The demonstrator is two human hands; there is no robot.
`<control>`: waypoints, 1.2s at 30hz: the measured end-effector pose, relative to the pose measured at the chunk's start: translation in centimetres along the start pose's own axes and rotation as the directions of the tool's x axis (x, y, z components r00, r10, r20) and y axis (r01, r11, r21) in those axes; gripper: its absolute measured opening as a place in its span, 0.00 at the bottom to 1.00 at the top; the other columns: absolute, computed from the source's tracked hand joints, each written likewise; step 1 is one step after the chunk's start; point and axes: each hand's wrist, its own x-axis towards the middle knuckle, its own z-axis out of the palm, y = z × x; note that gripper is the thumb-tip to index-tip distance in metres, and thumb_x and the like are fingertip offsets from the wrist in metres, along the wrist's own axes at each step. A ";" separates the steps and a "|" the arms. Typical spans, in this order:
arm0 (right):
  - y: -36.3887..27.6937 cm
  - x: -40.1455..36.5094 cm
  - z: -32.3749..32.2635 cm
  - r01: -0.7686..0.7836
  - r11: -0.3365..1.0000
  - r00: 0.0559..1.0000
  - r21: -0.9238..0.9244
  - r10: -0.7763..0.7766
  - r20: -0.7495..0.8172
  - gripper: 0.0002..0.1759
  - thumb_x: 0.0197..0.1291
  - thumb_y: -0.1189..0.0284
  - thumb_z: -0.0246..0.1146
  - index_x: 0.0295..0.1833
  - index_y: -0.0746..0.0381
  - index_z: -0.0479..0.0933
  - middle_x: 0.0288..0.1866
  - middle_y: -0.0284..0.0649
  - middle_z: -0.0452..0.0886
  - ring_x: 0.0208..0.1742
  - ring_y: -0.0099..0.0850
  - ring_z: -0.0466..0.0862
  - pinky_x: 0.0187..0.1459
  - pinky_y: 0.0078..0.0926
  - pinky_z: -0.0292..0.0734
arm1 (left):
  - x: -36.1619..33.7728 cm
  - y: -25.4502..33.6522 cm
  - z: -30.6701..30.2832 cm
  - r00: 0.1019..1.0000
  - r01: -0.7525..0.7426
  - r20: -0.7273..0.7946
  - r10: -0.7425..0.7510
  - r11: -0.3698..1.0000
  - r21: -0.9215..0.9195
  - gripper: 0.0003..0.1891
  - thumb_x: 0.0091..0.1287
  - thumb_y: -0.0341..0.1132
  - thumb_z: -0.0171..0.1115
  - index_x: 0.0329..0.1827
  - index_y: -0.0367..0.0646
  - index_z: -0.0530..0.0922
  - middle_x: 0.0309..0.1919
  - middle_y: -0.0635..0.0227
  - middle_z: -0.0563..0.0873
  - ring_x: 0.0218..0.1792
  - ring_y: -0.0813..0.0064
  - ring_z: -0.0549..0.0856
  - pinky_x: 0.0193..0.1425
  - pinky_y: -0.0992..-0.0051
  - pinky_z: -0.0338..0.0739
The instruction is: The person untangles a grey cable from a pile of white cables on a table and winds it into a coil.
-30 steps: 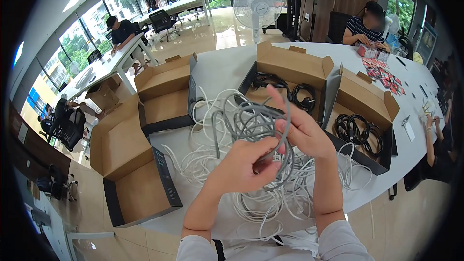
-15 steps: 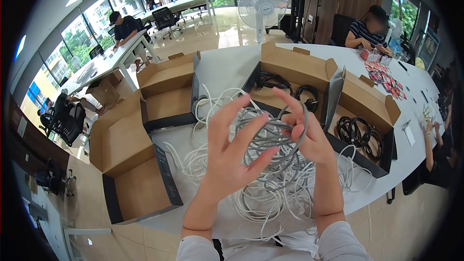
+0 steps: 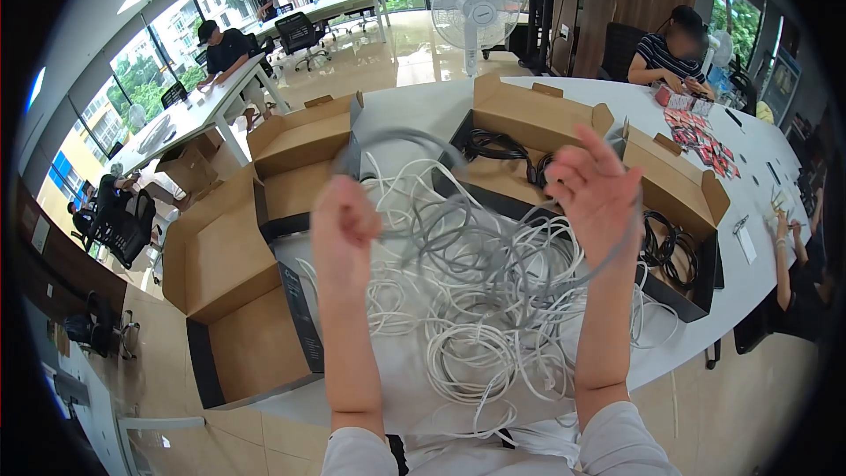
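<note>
Over the left part of the cable pile, my left hand (image 3: 345,216) is closed round a loop of grey cable (image 3: 410,137), blurred by motion. My right hand (image 3: 596,187) is raised at the right with fingers spread, and a strand of grey cable passes behind or against its wrist. Between the hands, loose grey coils hang or lie over a tangle of white cables (image 3: 471,357) on the white table. Behind my right hand, an open cardboard box holds black cables (image 3: 495,145).
Two open boxes, one low (image 3: 256,348) and one higher (image 3: 308,181), stand at the left. Another open box with black cable (image 3: 671,251) is at the right. A person sits across the table (image 3: 758,211) near red packets (image 3: 696,134). A white fan (image 3: 476,13) stands behind.
My hands have moved apart, the left one leftward and the right one slightly right. The grey coil between them has spread and loosened. My left hand has closed.
</note>
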 end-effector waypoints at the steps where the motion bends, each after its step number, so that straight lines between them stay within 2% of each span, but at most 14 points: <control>1: -0.6 0.0 -0.4 -0.027 0.977 1.000 0.212 0.029 -0.005 0.32 0.74 0.53 0.44 0.71 0.68 0.60 0.36 0.35 0.76 0.32 0.24 0.74 0.42 0.24 0.70 | 0.4 0.6 -0.9 0.995 -0.035 -0.100 0.020 0.988 -0.151 0.15 0.73 0.40 0.52 0.26 0.49 0.66 0.18 0.79 0.55 0.17 0.85 0.54 0.21 0.79 0.49; 3: -2.0 0.5 -4.7 -0.125 0.707 0.982 0.696 -0.015 0.191 0.26 0.77 0.61 0.41 0.66 0.70 0.65 0.25 0.29 0.73 0.25 0.20 0.71 0.33 0.22 0.69 | 1.1 1.9 -3.4 0.975 -0.159 -0.195 0.108 0.950 -0.267 0.15 0.74 0.40 0.51 0.27 0.48 0.66 0.16 0.79 0.54 0.16 0.85 0.53 0.20 0.79 0.49; 6: -3.4 0.9 -8.8 -0.209 0.809 0.964 0.549 0.074 0.257 0.20 0.77 0.66 0.39 0.57 0.68 0.70 0.14 0.22 0.61 0.14 0.15 0.62 0.20 0.18 0.57 | 1.9 2.9 -7.2 0.945 -0.290 -0.273 0.179 0.847 -0.447 0.16 0.75 0.40 0.48 0.26 0.47 0.66 0.15 0.79 0.55 0.15 0.84 0.52 0.19 0.79 0.49; 7: -3.8 0.6 -8.4 -0.182 0.870 0.983 0.458 0.166 0.074 0.19 0.76 0.63 0.41 0.48 0.65 0.73 0.11 0.21 0.57 0.10 0.15 0.56 0.16 0.18 0.44 | 1.9 3.0 -8.0 0.938 -0.320 -0.288 0.193 0.801 -0.506 0.16 0.75 0.40 0.48 0.26 0.47 0.65 0.15 0.79 0.55 0.15 0.84 0.52 0.19 0.79 0.49; 10: -3.9 0.4 -7.8 -0.291 0.956 0.957 -0.029 0.290 -0.031 0.21 0.75 0.58 0.44 0.44 0.63 0.75 0.11 0.22 0.56 0.10 0.14 0.56 0.15 0.19 0.45 | 1.7 2.9 -8.5 0.917 -0.388 -0.303 0.260 0.759 -0.522 0.16 0.76 0.40 0.46 0.26 0.46 0.65 0.15 0.78 0.54 0.15 0.84 0.52 0.19 0.79 0.49; 12: -3.1 0.8 -6.8 -0.352 0.851 0.928 -0.390 0.263 -0.264 0.21 0.73 0.57 0.48 0.40 0.62 0.78 0.12 0.23 0.59 0.11 0.15 0.57 0.15 0.18 0.47 | 1.5 2.9 -7.9 0.882 -0.454 -0.348 0.318 0.772 -0.445 0.16 0.76 0.40 0.47 0.26 0.47 0.66 0.15 0.78 0.54 0.15 0.84 0.52 0.19 0.79 0.49; 14: -1.8 1.1 -6.3 -0.385 0.594 0.892 -0.706 0.045 -0.449 0.21 0.72 0.59 0.50 0.39 0.64 0.79 0.12 0.25 0.63 0.12 0.17 0.60 0.16 0.18 0.52 | 1.0 3.1 -6.8 0.846 -0.512 -0.380 0.374 0.770 -0.381 0.16 0.75 0.41 0.48 0.26 0.47 0.66 0.15 0.78 0.55 0.16 0.84 0.52 0.20 0.80 0.49; 15: -0.8 1.7 -7.0 -0.231 0.343 0.936 -0.911 -0.178 -0.304 0.17 0.70 0.63 0.54 0.39 0.65 0.80 0.16 0.31 0.72 0.16 0.26 0.70 0.23 0.23 0.64 | 0.7 3.3 -6.1 0.828 -0.538 -0.392 0.401 0.764 -0.356 0.16 0.75 0.41 0.48 0.26 0.47 0.66 0.15 0.78 0.55 0.16 0.84 0.52 0.20 0.80 0.49; 21: -1.3 0.8 -6.9 -0.355 -0.250 0.915 -0.901 -0.289 -0.280 0.12 0.61 0.72 0.62 0.49 0.64 0.77 0.31 0.45 0.80 0.34 0.40 0.81 0.40 0.34 0.75 | -0.6 4.9 -5.1 0.789 -0.606 -0.342 0.510 0.736 -0.302 0.14 0.74 0.38 0.47 0.27 0.45 0.63 0.17 0.76 0.55 0.17 0.83 0.53 0.23 0.79 0.50; 24: -1.0 0.0 -7.1 -0.075 -0.515 0.918 -0.854 -0.369 0.142 0.17 0.57 0.75 0.63 0.53 0.63 0.76 0.46 0.47 0.80 0.45 0.41 0.80 0.47 0.34 0.75 | -1.4 5.1 -2.9 0.800 -0.590 -0.326 0.504 0.761 -0.270 0.14 0.73 0.39 0.48 0.27 0.45 0.63 0.18 0.76 0.55 0.17 0.83 0.53 0.23 0.78 0.49; 30: -0.9 -1.1 -0.2 0.163 0.371 0.978 -0.914 -0.179 0.102 0.24 0.54 0.77 0.65 0.59 0.62 0.75 0.57 0.44 0.76 0.55 0.37 0.77 0.56 0.32 0.71 | -1.6 2.6 -0.9 0.947 -0.321 -0.040 0.318 0.943 -0.084 0.16 0.74 0.44 0.50 0.29 0.46 0.65 0.18 0.78 0.55 0.18 0.82 0.53 0.23 0.78 0.48; 32: -0.6 -1.9 2.1 0.306 0.373 0.946 -0.876 -0.225 0.235 0.25 0.53 0.76 0.66 0.59 0.63 0.75 0.58 0.42 0.76 0.56 0.35 0.77 0.56 0.31 0.71 | -1.8 1.4 -0.9 0.962 -0.268 0.127 0.243 0.932 0.244 0.16 0.73 0.43 0.51 0.29 0.44 0.68 0.17 0.76 0.58 0.17 0.81 0.56 0.23 0.77 0.50; 35: 0.4 -2.4 3.9 0.342 0.513 0.929 -0.787 -0.058 0.366 0.25 0.53 0.73 0.68 0.59 0.64 0.75 0.58 0.42 0.77 0.56 0.34 0.78 0.55 0.30 0.72 | -3.1 0.6 2.3 0.874 -0.485 0.457 0.168 0.388 0.784 0.11 0.67 0.38 0.61 0.31 0.39 0.75 0.18 0.68 0.73 0.16 0.77 0.70 0.22 0.75 0.63; 36: 0.6 -2.4 4.1 0.313 0.577 0.914 -0.754 0.033 0.404 0.26 0.53 0.72 0.69 0.59 0.65 0.75 0.57 0.42 0.78 0.55 0.34 0.78 0.54 0.29 0.72 | -3.4 0.4 3.2 0.851 -0.516 0.510 0.123 0.368 0.774 0.09 0.66 0.35 0.63 0.32 0.39 0.76 0.18 0.66 0.75 0.17 0.73 0.72 0.23 0.75 0.65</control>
